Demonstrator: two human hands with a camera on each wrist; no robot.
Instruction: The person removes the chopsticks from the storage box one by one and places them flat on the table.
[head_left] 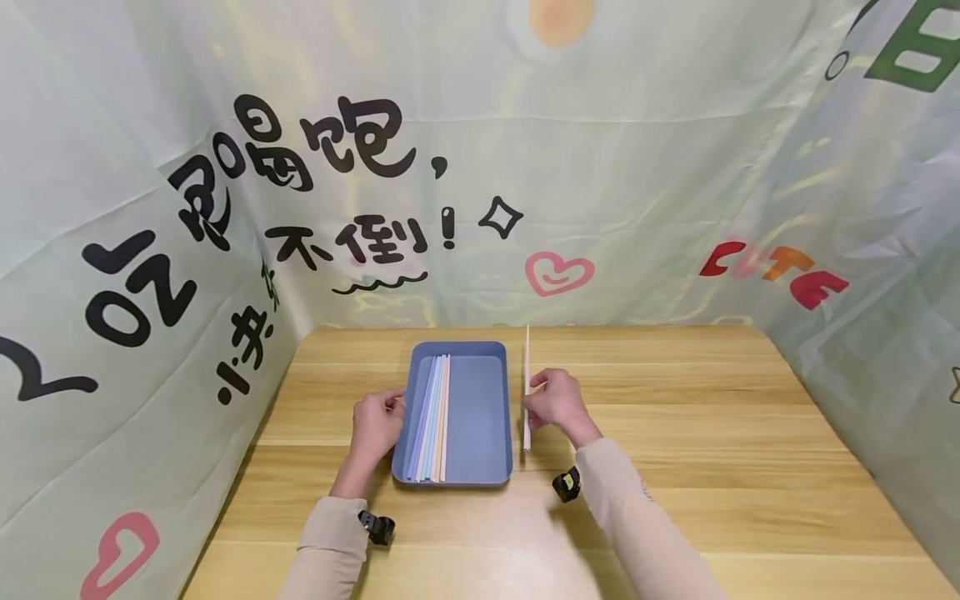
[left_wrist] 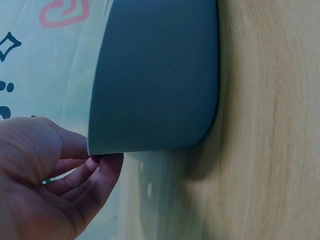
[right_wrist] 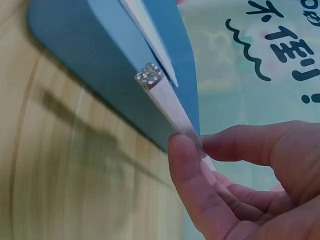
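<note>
A blue-grey rectangular tray (head_left: 480, 417) lies on the table in the head view, with several pastel chopsticks (head_left: 429, 421) side by side along its left half. At its left side my left hand (head_left: 377, 425) pinches the rim; in the left wrist view thumb and fingers (left_wrist: 107, 172) meet at the tray's edge (left_wrist: 155, 85). To the right of the tray, my right hand (head_left: 553, 398) holds a pale pink chopstick (head_left: 527, 358) lengthwise, apart from the tray. Up close, the right wrist view shows the chopstick's (right_wrist: 172, 107) glittery end, with thumb and forefinger pinching its shaft.
The wooden table (head_left: 675, 425) extends on both sides of the tray. Printed fabric walls (head_left: 637, 167) enclose its back and sides. A small black device sits at each wrist, the right one (head_left: 566, 483) near the tray's lower right.
</note>
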